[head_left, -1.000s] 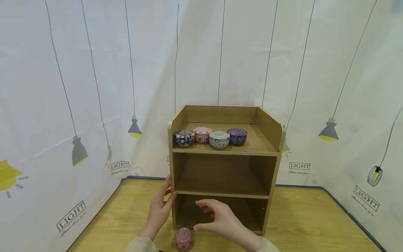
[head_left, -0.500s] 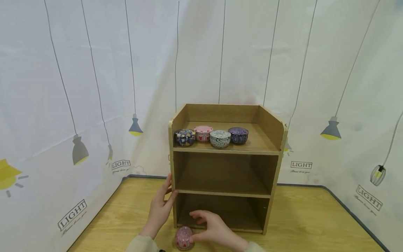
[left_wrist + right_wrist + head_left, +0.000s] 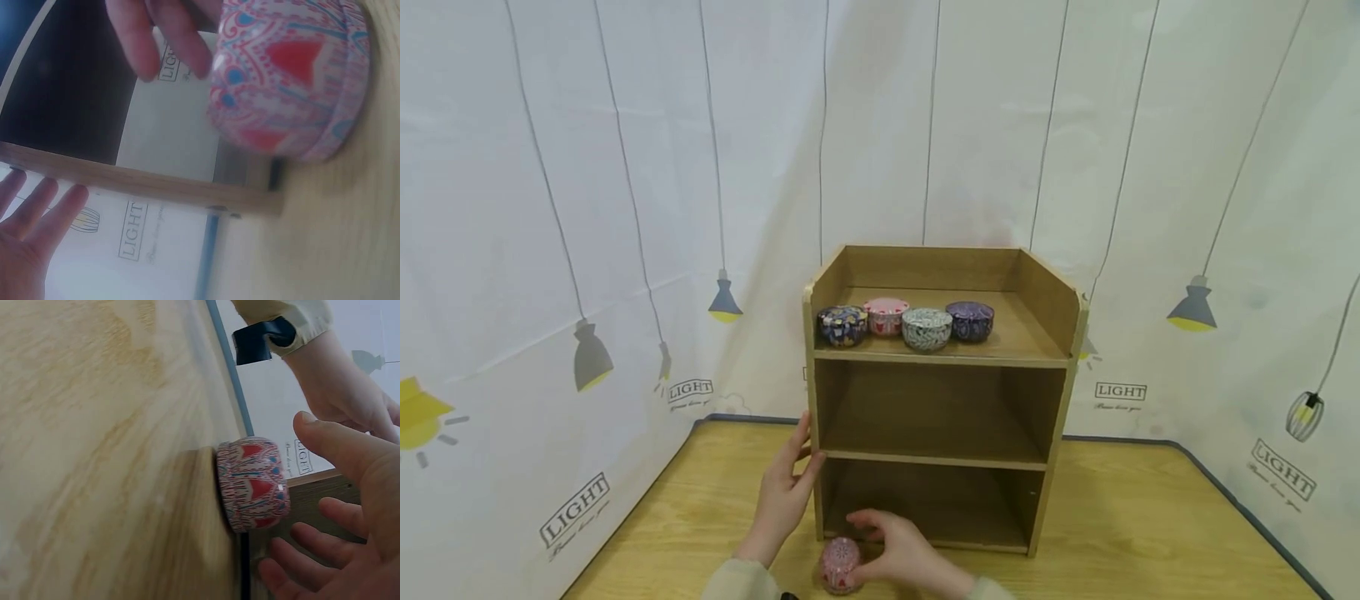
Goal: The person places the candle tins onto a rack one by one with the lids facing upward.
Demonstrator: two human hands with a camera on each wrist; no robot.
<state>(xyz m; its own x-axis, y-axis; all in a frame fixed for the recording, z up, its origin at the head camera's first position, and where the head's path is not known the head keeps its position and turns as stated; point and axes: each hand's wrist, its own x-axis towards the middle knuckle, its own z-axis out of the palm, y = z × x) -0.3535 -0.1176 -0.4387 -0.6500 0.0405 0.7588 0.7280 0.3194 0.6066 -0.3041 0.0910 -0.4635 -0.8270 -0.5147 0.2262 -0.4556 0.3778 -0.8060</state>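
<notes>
A small round pink tin (image 3: 840, 565) with red heart shapes stands on the table before the shelf unit's lower left corner. My right hand (image 3: 901, 553) is beside it, thumb at its near side and fingers above and behind. In the right wrist view the fingers (image 3: 331, 540) are spread, with a gap between them and the tin (image 3: 253, 485). My left hand (image 3: 782, 496) rests against the left side panel of the wooden shelf unit (image 3: 929, 362). Its fingers look straight in the left wrist view, the fingertips (image 3: 76, 195) touching the panel edge.
Several patterned tins stand on the top shelf: a dark blue one (image 3: 842, 327), a pink one (image 3: 886, 317), a green-white one (image 3: 927, 330) and a purple one (image 3: 972, 322). A printed white backdrop (image 3: 880, 125) surrounds the wooden table (image 3: 1120, 517).
My right hand has come down and left from in front of the bottom shelf to the pink tin. The left hand has stayed at the side panel, and the tin stands where it was.
</notes>
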